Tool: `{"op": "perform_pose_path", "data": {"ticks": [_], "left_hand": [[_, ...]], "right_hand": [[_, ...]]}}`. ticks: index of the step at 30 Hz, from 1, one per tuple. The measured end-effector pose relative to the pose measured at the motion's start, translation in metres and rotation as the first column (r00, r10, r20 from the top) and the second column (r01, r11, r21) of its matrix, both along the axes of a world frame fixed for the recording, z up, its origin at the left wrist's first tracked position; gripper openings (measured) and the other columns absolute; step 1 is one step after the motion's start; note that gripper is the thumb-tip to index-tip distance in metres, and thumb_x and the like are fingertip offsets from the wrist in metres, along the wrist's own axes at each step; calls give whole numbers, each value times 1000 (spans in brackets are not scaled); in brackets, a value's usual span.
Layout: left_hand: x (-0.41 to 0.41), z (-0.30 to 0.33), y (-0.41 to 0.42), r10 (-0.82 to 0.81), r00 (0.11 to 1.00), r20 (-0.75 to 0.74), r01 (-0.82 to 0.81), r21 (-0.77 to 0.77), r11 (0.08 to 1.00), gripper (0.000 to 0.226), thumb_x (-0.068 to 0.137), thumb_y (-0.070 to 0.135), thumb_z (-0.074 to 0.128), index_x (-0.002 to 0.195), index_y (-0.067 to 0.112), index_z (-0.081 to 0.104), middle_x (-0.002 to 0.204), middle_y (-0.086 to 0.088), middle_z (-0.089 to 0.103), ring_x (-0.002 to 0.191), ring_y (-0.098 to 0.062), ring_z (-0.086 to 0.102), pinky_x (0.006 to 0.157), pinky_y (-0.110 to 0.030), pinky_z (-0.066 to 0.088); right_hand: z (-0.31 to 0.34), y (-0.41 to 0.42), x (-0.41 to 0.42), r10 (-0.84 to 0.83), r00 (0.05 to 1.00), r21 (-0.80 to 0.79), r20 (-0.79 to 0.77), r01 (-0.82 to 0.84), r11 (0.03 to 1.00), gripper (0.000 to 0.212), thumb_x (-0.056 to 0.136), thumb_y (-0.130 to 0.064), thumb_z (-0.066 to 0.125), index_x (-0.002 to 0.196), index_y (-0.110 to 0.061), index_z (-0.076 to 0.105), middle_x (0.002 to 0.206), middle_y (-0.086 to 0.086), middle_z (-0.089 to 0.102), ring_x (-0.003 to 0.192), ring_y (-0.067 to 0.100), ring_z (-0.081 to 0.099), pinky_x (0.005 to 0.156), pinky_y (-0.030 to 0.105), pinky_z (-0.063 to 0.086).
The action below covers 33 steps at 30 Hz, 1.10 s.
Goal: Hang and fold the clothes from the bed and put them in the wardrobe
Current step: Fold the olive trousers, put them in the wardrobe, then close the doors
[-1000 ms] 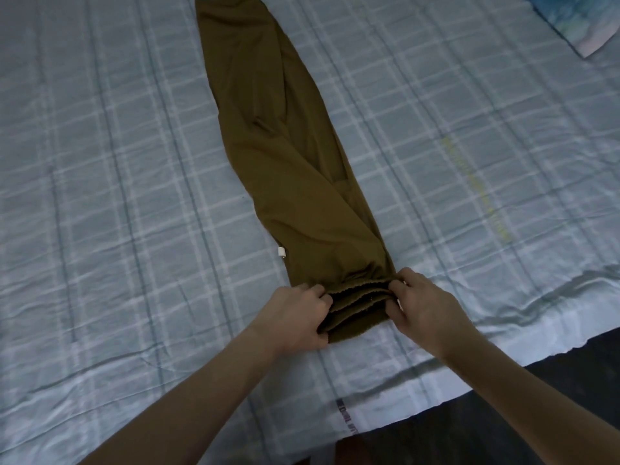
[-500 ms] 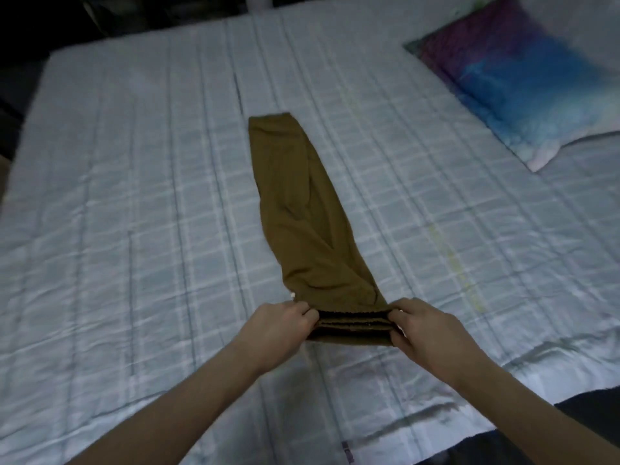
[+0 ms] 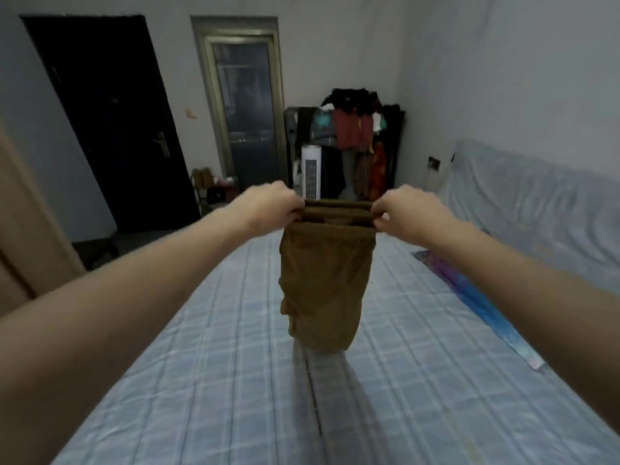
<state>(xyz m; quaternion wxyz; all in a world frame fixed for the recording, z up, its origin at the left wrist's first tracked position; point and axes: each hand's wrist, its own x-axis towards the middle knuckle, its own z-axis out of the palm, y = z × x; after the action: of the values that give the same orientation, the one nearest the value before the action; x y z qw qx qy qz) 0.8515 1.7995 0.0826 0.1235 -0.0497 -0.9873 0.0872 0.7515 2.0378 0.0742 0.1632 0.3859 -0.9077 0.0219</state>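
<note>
- Head view: left hand [image 3: 271, 206] and right hand [image 3: 407, 209] each pinch one end of the trousers' [image 3: 323, 286] waistband, fingers curled tight round the cloth; both grips closed on it.
- Trousers held up at arm's length over the bed [image 3: 201, 380], already folded lengthwise into a narrow strip; lower end appears to touch the sheet.
- Pillow [image 3: 469, 297] lies at the bed's right side.
- Clothes rack [image 3: 352, 135] stands across the room, garments hanging on it.
- Judgement: fold partly done; crosswise folding and carrying to the wardrobe remain. No other loose clothes visible on the bed.
</note>
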Motion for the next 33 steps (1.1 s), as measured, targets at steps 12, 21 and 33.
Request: {"op": "perform_pose_path", "data": {"ticks": [12,21,33], "left_hand": [[28,155,-19,58,968,-245,-79,-76,994,18,99,29,52,98,19,67,79,6,61,68,-12,62,56,-29,48],[24,135,-62,-171,608,776,-385,476,791,25,101,15,49,95,16,73,76,-1,60,61,-9,52,61,-20,47],[-124,89,-153,150,919,365,-370,663,650,22,94,16,62,115,11,67,99,-9,73,83,-17,74,73,-26,60]], "right_hand": [[137,-20,9,111,976,-245,-185,-156,957,16,90,-27,59,95,-28,74,87,2,70,87,27,67,67,31,47],[126,-44,-10,63,484,65,873,-242,968,20,96,-22,58,91,-16,76,75,1,63,65,12,54,66,25,49],[89,-170,-152,88,833,-218,546,39,975,8,90,-19,67,92,-21,75,84,-1,70,59,10,67,47,20,48]]}}
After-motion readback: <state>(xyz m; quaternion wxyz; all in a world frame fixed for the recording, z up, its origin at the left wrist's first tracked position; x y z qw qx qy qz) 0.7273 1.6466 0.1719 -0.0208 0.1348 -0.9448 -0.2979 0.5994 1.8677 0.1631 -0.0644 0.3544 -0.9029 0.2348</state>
